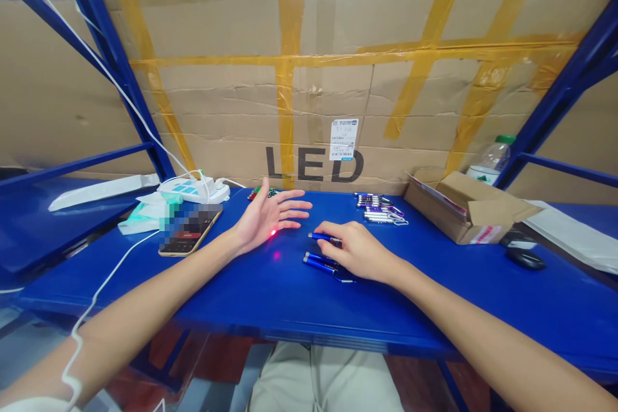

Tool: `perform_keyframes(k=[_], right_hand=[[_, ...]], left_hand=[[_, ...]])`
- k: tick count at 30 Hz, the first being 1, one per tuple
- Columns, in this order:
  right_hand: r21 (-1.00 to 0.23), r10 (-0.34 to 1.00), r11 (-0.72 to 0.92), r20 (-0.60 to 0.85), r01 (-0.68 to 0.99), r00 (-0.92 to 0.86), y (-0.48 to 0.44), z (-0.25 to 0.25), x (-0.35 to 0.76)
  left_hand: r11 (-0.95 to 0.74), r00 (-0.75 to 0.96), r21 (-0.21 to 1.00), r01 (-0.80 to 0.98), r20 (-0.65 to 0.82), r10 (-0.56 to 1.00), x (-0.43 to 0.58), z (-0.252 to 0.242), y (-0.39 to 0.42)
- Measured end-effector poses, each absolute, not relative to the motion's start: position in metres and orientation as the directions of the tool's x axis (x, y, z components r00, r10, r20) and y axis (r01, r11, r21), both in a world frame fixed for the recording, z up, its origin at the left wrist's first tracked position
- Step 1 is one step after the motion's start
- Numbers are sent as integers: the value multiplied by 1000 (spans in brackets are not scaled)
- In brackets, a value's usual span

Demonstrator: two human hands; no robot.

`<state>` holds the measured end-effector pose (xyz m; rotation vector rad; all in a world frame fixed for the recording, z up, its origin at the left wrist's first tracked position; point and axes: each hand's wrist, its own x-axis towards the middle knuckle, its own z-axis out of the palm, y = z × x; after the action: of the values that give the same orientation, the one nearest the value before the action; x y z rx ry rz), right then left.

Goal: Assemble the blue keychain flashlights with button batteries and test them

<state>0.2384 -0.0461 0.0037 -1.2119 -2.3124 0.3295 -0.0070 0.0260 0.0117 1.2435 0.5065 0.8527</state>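
Note:
My right hand (361, 251) is closed on a blue laser pointer (317, 236) whose tip points left, just above the table. My left hand (267, 217) is raised with its fingers spread and the palm turned toward the pointer; nothing is in it. A red light spot shines on the lower edge of that palm, and a fainter red spot shows on the table below. Beside my right hand lie more blue laser pointers (319, 261), partly hidden by it. Farther back, several purple and silver pointers (381, 208) with clips form a group. Small red and green items (255, 193) sit behind my left hand.
The blue table (270, 296) backs onto a taped cardboard sheet (232, 103). At left are a phone (190, 235), a green-white packet (145, 214) and a power strip (193, 190) with white cables. At right stand an open carton (470, 206), a bottle (492, 158) and a black mouse (526, 259).

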Motion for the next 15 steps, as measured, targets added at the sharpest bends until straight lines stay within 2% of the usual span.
perform_keyframes(k=[4,8,12,15], right_hand=[[-466,784,621,367,630,-500,-49,4,237],[-374,809,576,384,727,-444,-45,4,241],[-215,843,523,272,825,-463,-41,0,245],[-191,833,550,191,813,-519,-40,-2,246]], left_hand=[[85,605,955,-286,111,788,-7,12,26],[83,609,956,-282,111,785,-6,13,25],[80,609,957,-280,113,785,-7,12,25],[78,610,958,-277,113,785,-7,12,25]])
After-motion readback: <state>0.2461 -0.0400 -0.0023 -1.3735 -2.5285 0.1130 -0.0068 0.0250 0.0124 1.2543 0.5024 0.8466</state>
